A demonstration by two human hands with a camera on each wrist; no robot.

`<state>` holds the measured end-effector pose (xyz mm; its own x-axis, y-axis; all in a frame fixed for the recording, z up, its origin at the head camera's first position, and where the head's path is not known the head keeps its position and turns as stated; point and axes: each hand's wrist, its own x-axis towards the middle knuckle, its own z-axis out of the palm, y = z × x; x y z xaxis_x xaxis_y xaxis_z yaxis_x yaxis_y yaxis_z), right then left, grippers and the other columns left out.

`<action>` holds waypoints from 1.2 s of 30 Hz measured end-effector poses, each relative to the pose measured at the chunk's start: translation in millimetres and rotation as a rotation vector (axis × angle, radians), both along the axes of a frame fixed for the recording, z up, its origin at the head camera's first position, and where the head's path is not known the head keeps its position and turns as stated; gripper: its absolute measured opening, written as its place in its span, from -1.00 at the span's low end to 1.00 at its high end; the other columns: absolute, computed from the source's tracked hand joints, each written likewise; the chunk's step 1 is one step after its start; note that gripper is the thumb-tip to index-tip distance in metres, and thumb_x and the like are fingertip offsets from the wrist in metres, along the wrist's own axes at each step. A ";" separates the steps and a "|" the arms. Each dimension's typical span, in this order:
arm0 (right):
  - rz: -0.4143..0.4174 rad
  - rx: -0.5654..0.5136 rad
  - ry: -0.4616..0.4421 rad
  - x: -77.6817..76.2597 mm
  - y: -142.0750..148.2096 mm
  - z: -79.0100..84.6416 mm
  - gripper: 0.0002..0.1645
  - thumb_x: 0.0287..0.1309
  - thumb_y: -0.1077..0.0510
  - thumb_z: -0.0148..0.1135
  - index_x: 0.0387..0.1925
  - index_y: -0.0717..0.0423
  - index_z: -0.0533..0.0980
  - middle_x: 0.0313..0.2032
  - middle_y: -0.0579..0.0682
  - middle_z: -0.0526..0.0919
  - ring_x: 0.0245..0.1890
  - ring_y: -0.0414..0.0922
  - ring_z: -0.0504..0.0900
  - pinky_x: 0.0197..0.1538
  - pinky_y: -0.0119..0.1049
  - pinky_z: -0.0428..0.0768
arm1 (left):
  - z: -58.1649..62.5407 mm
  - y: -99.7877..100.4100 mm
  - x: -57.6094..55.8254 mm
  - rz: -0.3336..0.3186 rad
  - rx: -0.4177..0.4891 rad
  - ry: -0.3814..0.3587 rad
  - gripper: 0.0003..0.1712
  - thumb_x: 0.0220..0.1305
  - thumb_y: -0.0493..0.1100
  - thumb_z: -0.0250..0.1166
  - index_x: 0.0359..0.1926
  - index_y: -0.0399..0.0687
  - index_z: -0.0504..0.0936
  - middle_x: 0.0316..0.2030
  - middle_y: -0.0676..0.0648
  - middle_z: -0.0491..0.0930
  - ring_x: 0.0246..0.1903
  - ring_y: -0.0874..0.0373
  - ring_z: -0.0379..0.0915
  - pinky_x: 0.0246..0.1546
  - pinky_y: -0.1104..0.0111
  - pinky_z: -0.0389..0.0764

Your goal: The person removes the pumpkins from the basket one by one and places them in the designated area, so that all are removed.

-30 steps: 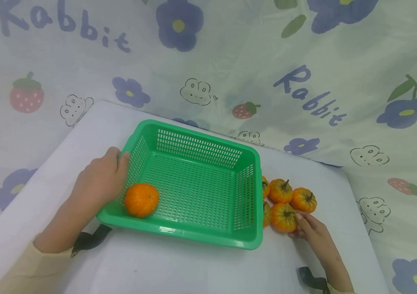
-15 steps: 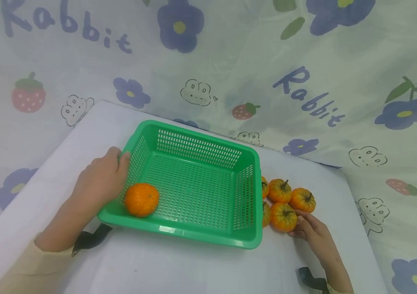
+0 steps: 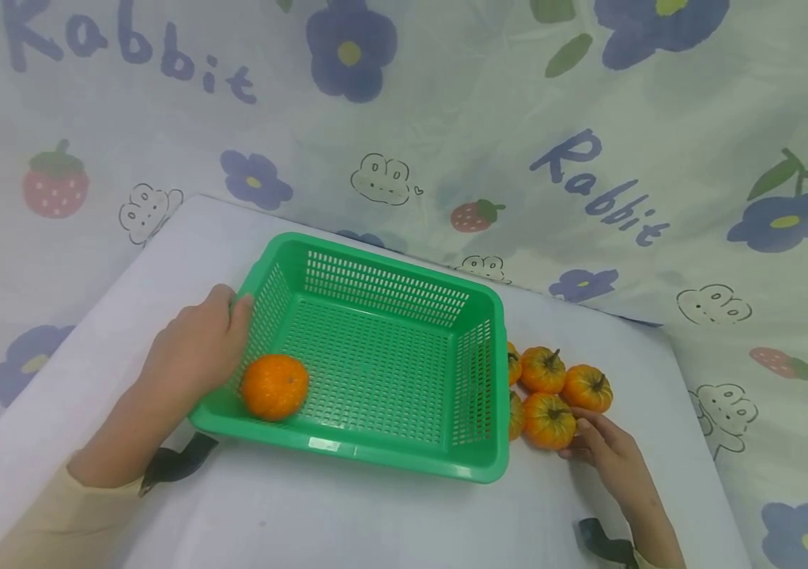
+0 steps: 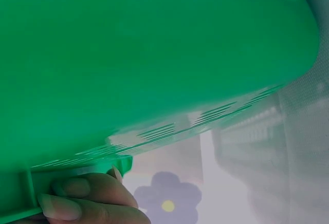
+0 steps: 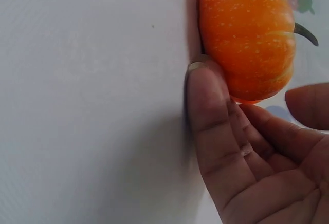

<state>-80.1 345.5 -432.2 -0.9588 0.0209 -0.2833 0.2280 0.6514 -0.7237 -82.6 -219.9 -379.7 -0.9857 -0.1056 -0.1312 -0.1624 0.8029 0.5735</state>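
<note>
My left hand [image 3: 199, 344] grips the left rim of a green plastic basket [image 3: 404, 466]; in the left wrist view its fingers [image 4: 97, 211] curl under the rim. Inside the basket's near left corner sits one small orange pumpkin [image 3: 274, 387]. To the right of the basket, my right hand [image 3: 606, 450] touches the nearest small pumpkin [image 3: 549, 421], orange with a green-streaked top and dark stem. In the right wrist view its fairly straight fingers [image 5: 211, 116] lie against that pumpkin's [image 5: 247, 34] lower side, while the thumb [image 5: 311, 106] stays apart from it.
Beside that pumpkin are several more, among them a back one [image 3: 543, 369] and a right one [image 3: 587, 387]; the basket's right wall partly hides others. A white cloth covers the table [image 3: 290, 521]. A printed curtain [image 3: 447, 103] hangs behind it.
</note>
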 end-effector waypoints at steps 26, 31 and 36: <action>0.117 0.366 0.150 14.0 -18.0 30.0 -0.56 0.65 0.16 -0.11 0.35 0.32 0.38 0.18 0.31 0.60 0.00 0.15 0.73 -0.04 -0.05 0.72 | -0.1 -0.4 -0.2 0.000 0.004 0.014 -0.30 0.67 0.22 -0.36 0.15 -0.38 0.31 -0.52 -0.17 0.38 -0.55 -0.07 0.39 -0.60 0.20 0.39; 0.132 0.447 0.211 16.0 -20.1 38.1 -0.54 0.63 0.14 -0.05 0.36 0.33 0.37 0.25 0.36 0.54 0.14 0.28 0.62 0.08 0.19 0.63 | -0.9 -0.6 -0.7 0.001 0.005 0.018 -0.30 0.67 0.22 -0.36 0.14 -0.37 0.31 -0.53 -0.17 0.38 -0.55 -0.07 0.39 -0.61 0.19 0.39; 0.156 0.464 0.308 18.6 -29.4 48.9 -0.50 0.61 0.13 0.03 0.39 0.33 0.36 0.31 0.35 0.49 0.20 0.31 0.56 0.12 0.28 0.57 | -1.0 -0.9 -0.7 0.003 0.009 0.007 -0.29 0.67 0.23 -0.37 0.16 -0.38 0.30 -0.52 -0.17 0.38 -0.56 -0.06 0.39 -0.61 0.20 0.40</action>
